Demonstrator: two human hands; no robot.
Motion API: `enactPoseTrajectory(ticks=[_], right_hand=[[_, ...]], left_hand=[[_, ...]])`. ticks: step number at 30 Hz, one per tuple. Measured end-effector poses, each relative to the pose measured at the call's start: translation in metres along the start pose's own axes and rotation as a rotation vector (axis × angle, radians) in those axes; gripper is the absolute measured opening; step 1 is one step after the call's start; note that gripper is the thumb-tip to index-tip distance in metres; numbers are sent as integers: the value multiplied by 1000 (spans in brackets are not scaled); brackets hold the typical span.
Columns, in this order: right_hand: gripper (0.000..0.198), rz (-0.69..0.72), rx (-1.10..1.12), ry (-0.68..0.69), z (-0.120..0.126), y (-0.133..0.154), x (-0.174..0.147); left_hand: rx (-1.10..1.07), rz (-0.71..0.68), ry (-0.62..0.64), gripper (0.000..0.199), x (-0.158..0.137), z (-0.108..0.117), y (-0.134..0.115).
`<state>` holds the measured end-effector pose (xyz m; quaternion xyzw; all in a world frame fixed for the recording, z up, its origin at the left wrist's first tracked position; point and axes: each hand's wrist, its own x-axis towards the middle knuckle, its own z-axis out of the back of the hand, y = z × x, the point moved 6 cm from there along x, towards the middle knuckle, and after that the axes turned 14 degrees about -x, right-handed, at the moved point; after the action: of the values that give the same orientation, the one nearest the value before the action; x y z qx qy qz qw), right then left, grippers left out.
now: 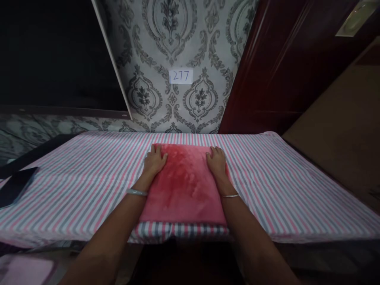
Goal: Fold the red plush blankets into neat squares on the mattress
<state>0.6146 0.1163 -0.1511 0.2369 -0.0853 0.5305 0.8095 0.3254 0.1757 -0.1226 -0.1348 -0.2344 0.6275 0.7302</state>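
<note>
A red, plush-looking cloth (185, 190), folded into a rough rectangle, lies flat in front of me on the striped tablecloth (97, 174). My left hand (154, 160) rests on its far left corner, fingers stretched out and thumb apart. On the far right corner lies my right hand (217, 159), also with fingers extended and palm down. Both hands press on the cloth's surface from above without wrapping round it. The near edge of the cloth is close to the table's front edge.
A dark phone-like slab (16, 186) lies at the table's left end. Behind stand a patterned wall with a paper marked 277 (181, 75), a large dark screen (56, 55) and a dark red door (276, 67). A brown panel (341, 130) borders the right side.
</note>
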Motion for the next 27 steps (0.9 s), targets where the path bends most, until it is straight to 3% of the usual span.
enactPoseTrajectory(ticks=[4, 9, 19, 27], right_hand=[[57, -124, 160, -72, -3, -22, 4], [64, -231, 230, 2, -10, -32, 6], [65, -282, 172, 112, 0, -26, 2], [67, -341, 293, 157, 2, -27, 4]], left_hand=[[-172, 62, -73, 68, 8, 4, 19], [-331, 239, -55, 61, 18, 3, 47], [-435, 217, -48, 50, 22, 4, 51], [-552, 226, -77, 36, 21, 6, 53]])
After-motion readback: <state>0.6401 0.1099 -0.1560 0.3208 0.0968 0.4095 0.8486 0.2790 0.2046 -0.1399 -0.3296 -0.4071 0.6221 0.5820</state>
